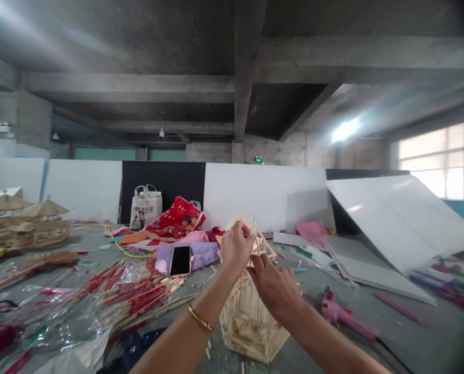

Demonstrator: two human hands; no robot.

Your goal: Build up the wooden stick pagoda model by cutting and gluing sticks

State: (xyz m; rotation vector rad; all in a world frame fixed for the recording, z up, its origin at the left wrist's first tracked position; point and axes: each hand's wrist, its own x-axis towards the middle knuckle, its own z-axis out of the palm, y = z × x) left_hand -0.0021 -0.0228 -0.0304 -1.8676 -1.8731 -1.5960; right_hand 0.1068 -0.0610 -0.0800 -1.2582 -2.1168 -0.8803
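Observation:
Both hands are over a small pavilion-like model built from thin wooden sticks, with a slatted lower part and a peaked frame above. A thin wooden stick stands nearly upright between my hands at the roof frame. My left hand, with a gold bangle at the wrist, pinches near the stick's upper part. Lower down, my right hand has its thumb and fingers closed at the stick's bottom end. My hands and forearms hide much of the model's middle.
On the left lie red-tipped sticks, clear plastic wrap and a phone on purple cloth. A pink glue gun with a cord lies right. White boards lean behind it. Finished wooden pavilions stand far left.

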